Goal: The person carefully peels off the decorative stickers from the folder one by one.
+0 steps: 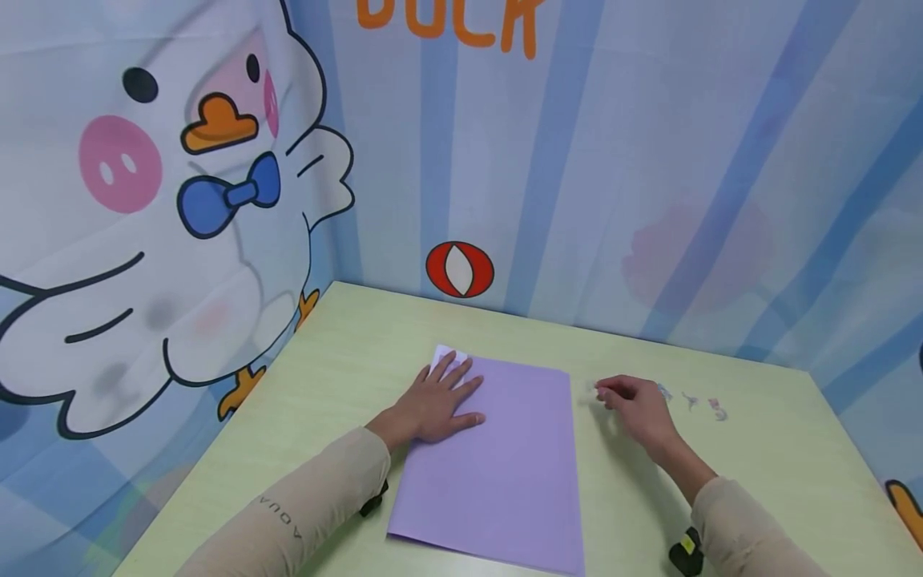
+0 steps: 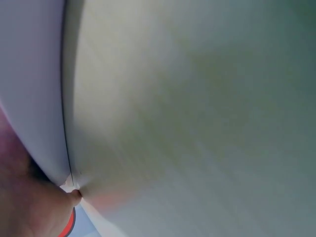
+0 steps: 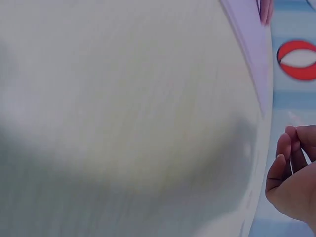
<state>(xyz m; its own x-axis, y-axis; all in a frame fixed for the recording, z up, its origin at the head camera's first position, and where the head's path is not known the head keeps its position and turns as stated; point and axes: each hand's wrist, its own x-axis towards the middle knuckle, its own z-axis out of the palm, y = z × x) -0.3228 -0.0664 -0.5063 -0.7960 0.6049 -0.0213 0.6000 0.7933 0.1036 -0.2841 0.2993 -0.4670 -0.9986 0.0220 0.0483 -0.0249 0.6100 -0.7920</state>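
Observation:
My left hand (image 1: 436,405) lies with fingers spread on the upper left of a purple sheet or folder (image 1: 512,481). A bit of white paper (image 1: 441,351) shows by its fingertips at the top left corner. Thumb and fingertips of my right hand (image 1: 640,407) pinch a small, pale, see-through piece, perhaps a sticker (image 1: 591,392), above the table just right of the purple sheet. The right wrist view shows that piece (image 3: 295,118) only faintly. What lies under the left palm is hidden.
Several small colourful cut-outs, like stickers, lie right of my right hand, among them a pinkish one (image 1: 717,409) and a greyish one (image 1: 690,400). The pale table (image 1: 346,344) meets a printed cloth backdrop (image 1: 613,200) at its back and left edges.

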